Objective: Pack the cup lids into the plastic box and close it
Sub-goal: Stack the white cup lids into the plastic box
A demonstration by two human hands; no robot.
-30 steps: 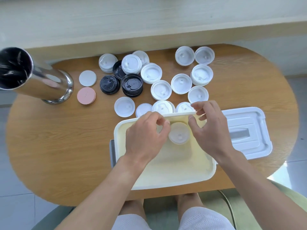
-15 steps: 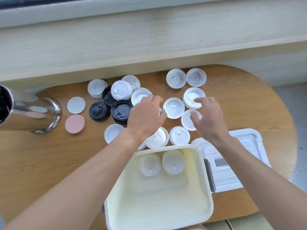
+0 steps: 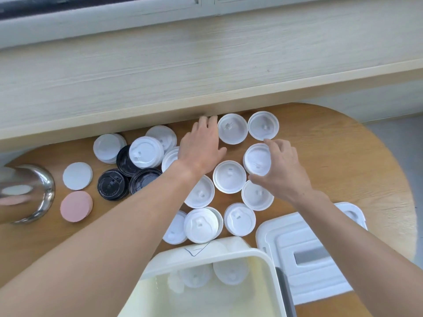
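Several white cup lids (image 3: 229, 176) and a few black ones (image 3: 112, 184) lie scattered on the wooden table (image 3: 343, 156). The cream plastic box (image 3: 265, 257) stands open at the near edge with two white lids (image 3: 230, 272) inside. Its white cover (image 3: 304, 255) lies flat to the right. My left hand (image 3: 201, 147) reaches far over the lids with fingers extended, beside a far white lid (image 3: 232, 128). My right hand (image 3: 280, 170) curls its fingers round a small stack of white lids (image 3: 257, 159).
A shiny steel canister (image 3: 25, 193) lies on its side at the left edge. A white disc (image 3: 77, 176) and a pink disc (image 3: 76, 206) sit next to it. A pale wooden ledge (image 3: 206, 72) runs along the table's far side.
Both hands have left the box and reached outward to the far lids. The left hand went past the middle lids; the right hand closed round a stack. The view tilted forward.
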